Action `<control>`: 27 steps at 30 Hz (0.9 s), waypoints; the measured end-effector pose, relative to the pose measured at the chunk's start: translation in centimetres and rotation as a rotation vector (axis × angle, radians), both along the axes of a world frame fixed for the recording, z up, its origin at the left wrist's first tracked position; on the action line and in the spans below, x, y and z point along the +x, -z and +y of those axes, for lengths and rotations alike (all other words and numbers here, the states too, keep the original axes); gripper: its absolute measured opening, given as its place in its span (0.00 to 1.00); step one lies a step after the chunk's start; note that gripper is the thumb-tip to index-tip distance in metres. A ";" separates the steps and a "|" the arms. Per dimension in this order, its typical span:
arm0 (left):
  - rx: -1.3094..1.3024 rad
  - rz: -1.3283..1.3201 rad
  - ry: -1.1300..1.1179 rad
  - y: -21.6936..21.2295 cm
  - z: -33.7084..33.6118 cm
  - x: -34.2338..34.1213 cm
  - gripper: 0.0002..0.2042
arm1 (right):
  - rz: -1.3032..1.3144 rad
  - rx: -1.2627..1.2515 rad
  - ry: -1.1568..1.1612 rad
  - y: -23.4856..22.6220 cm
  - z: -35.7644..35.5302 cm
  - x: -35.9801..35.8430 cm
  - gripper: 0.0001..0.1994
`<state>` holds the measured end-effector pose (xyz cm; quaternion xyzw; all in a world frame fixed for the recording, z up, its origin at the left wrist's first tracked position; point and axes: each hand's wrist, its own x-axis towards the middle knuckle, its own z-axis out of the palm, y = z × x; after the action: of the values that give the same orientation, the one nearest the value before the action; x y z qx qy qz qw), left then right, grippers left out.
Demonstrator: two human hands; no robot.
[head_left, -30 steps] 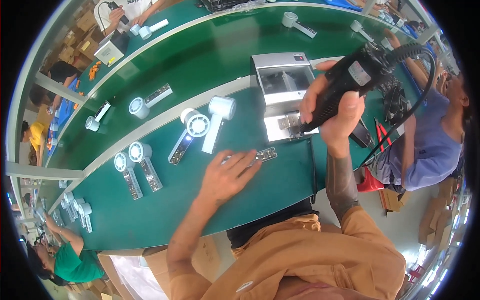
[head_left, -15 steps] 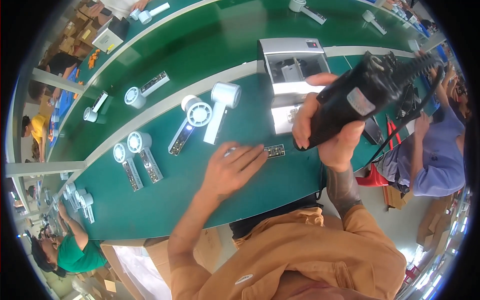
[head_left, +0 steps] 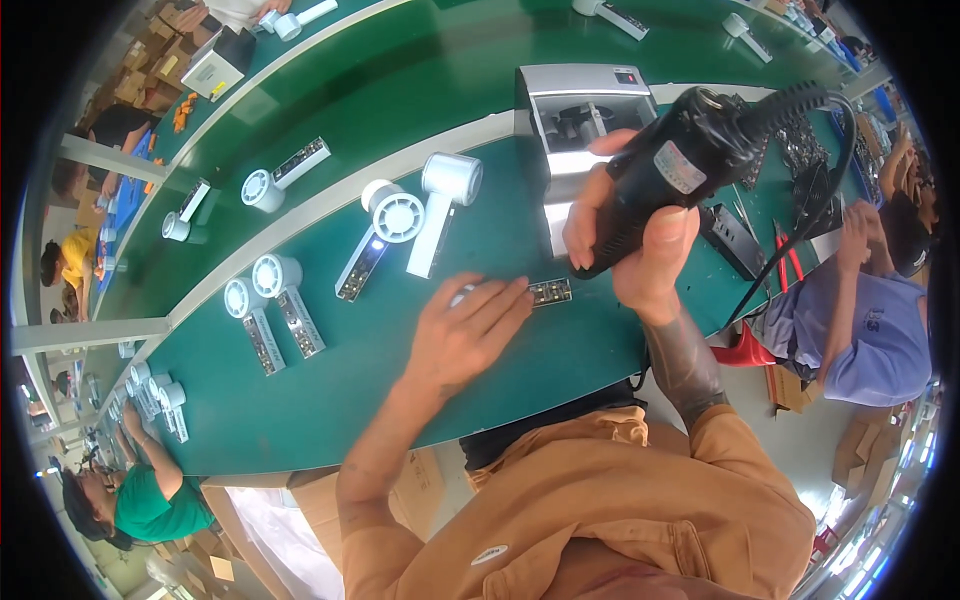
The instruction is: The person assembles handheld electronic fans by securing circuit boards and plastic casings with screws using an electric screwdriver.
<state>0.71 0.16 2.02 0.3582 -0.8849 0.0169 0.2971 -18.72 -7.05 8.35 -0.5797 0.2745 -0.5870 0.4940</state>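
In the head view, the right hand point(head_left: 645, 265) is wrapped round a black corded power tool point(head_left: 655, 185), thumb on the near side and fingers curled round the far side, closed firmly on the barrel. The tool slants down from upper right to lower left, and its cable point(head_left: 851, 150) loops away to the right of the grip. Its lower end sits near the exposed circuit board point(head_left: 552, 292) of a pale handheld fan point(head_left: 463, 295); whether the two touch I cannot tell.

That fan is under the left hand point(head_left: 465, 328), which is palm down to the left of the tool, its fingers side by side and bent over the fan, holding it on the green bench point(head_left: 400, 390). The thumb is hidden, and most of the fan too; the board shows just beyond the fingertips.

Beyond the right hand stands a silver-grey machine point(head_left: 540, 88), partly covered by that hand. To its right lie a black case point(head_left: 737, 243) and red-handled pliers point(head_left: 795, 262).

Up and to the left of the left hand, two fans lie close together: one with a lit board point(head_left: 362, 266), the other with a plain handle point(head_left: 430, 240). Farther left, a pair of fans point(head_left: 299, 322) rests with boards exposed. Past these, on the far side of a pale rail point(head_left: 345, 195), more fans point(head_left: 262, 190) lie on a green belt point(head_left: 400, 110).
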 end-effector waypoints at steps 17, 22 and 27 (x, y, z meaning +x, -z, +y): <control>-0.065 -0.021 -0.011 0.4 0.0 -0.1 0.11 | -0.027 0.039 -0.104 1.1 0.6 0.3 0.43; -0.045 -0.036 -0.031 0.5 0.0 0.0 0.10 | -0.026 0.061 -0.121 1.3 0.5 0.3 0.44; -0.050 -0.021 -0.019 0.6 -0.2 0.0 0.11 | -0.043 0.043 -0.134 1.3 0.8 0.4 0.45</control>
<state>0.67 0.00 1.45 0.3588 -0.8838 0.0457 0.2966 -18.34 -6.23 7.04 -0.5733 0.2373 -0.5588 0.5503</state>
